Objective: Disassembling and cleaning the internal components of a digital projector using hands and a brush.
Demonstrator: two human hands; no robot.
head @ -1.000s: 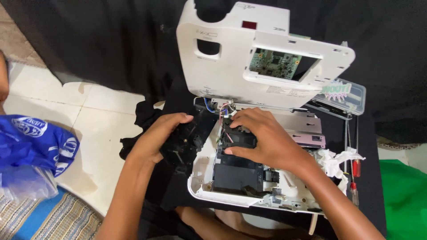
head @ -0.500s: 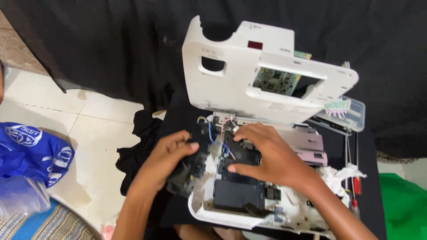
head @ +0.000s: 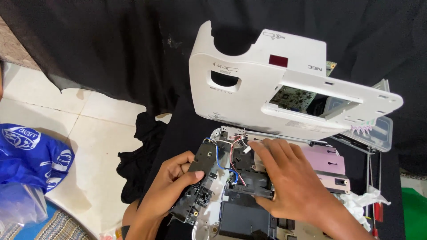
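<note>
An opened white projector base (head: 213, 222) lies on a black cloth, its white top cover (head: 249, 89) propped upright behind it. My left hand (head: 171, 186) grips a black plastic part (head: 195, 186) at the base's left edge, with blue and red wires (head: 229, 162) running beside it. My right hand (head: 289, 182) lies flat over a black fan-like block (head: 249, 178) inside the base, fingers pointing left. A green circuit board (head: 298, 95) shows through the cover's opening.
A pale purple metal plate (head: 329, 166) sits to the right inside the base. A clear plastic parts box (head: 378, 133) and a red-handled screwdriver (head: 378, 209) lie at the right. A blue bag (head: 31, 155) lies on the tiled floor at left. Black fabric (head: 142, 151) is bunched beside the cloth.
The view has come closer and shifted. My left hand has brought the black part in against the base's left edge, and my right hand has slid further over the black block.
</note>
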